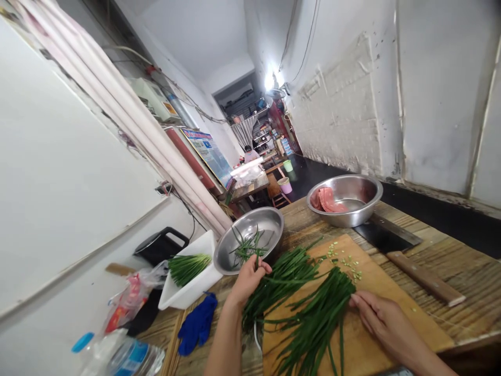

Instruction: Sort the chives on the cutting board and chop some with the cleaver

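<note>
My left hand point(250, 277) is closed in a pinch on a few green chives point(247, 244), whose blades reach over the near side of a metal bowl point(270, 223). Just beside it, a pile of chives point(291, 269) lies partly on the wooden cutting board point(395, 297). With fingers curled together, my right hand point(385, 318) grips the trimmed ends of a chive bunch point(321, 318) fanned across the board. Small cut bits point(354, 271) are scattered near the board's far corner. A cleaver point(426, 278) lies to the right, its blade tip close to the other bowl.
A second metal bowl point(364, 214) holds pink meat point(331, 201). On the left stand a white bin point(209, 279) with more chives point(190, 267), a blue glove point(198, 324), plastic bags point(133, 292) and a water bottle point(133, 357). A person point(250, 154) sits at a far table.
</note>
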{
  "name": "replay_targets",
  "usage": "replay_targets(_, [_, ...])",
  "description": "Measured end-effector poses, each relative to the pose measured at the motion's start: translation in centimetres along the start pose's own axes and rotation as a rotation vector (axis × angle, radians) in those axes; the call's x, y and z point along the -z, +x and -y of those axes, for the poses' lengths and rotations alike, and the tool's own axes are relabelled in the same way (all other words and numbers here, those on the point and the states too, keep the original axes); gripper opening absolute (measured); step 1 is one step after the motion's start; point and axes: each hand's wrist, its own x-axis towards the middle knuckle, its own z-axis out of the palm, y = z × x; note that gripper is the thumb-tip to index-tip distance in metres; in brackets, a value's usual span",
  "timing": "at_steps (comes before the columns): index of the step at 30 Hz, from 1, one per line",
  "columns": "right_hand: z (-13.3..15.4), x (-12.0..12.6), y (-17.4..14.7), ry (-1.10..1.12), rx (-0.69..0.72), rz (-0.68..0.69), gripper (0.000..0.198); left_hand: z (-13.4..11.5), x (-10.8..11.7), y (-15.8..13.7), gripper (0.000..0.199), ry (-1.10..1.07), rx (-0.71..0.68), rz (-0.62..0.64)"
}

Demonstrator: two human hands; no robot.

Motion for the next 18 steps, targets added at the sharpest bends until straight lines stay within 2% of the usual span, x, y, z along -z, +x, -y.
replay_targets(2, [-0.1,-0.1,-0.1,-0.004,-0.005,0.0,0.037,-0.5,0.6,-0.1,0.01,-0.044,0.021,0.061])
replay_targets(4, [-0.1,-0.1,-0.1,-0.009,-0.016,0.011,0.038,-0.9,1.3,-0.1,0.021,-0.05,-0.008,0.066])
replay_targets(10, [0.4,0.0,0.0,-0.022,-0.011,0.007,0.041,-2.3,2.9,0.7,0.034,-0.028,-0.104,-0.085])
replay_targets(12, [0.6,0.1,0.0,-0.027,-0.022,0.018,0.042,-3.2,3.7,1.2,0.037,-0.017,-0.168,-0.216])
replay_targets(14, [0.6,0.1,0.0,-0.026,-0.036,0.03,0.042,-4.1,4.9,1.8,0.038,-0.027,-0.264,-0.412])
replay_targets(18, [0.1,-0.1,0.0,-0.015,-0.027,0.019,0.041,-6.0,8.7,2.9,0.031,-0.186,-0.445,-0.79])
